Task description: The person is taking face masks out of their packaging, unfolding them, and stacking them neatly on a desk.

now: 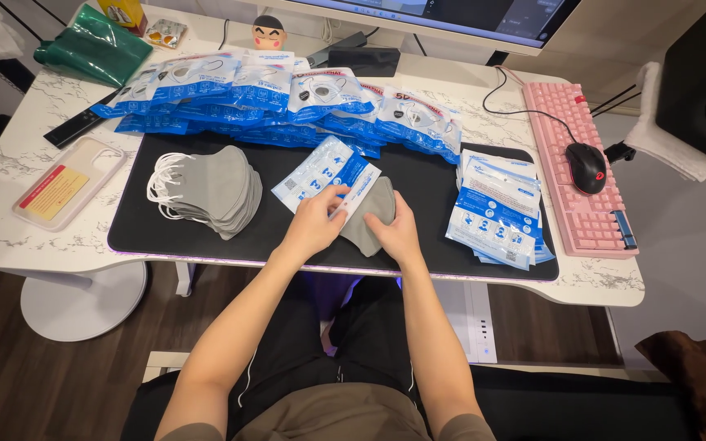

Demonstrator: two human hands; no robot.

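My left hand [314,222] pinches the blue-and-white mask wrapper [326,175] at its near edge; my right hand [395,233] presses on the grey folded mask [367,220] that sticks out of the wrapper's open end. Both lie on the black mat [288,237] covering the marble-patterned counter [10,220]. To the left on the mat sits a stack of unwrapped grey masks [214,189] with white ear loops. Behind, a heap of sealed mask packets [288,102] spreads across the mat's far edge. To the right, a pile of empty wrappers [496,208] lies beside a pink keyboard [578,175] and a black mouse [587,167].
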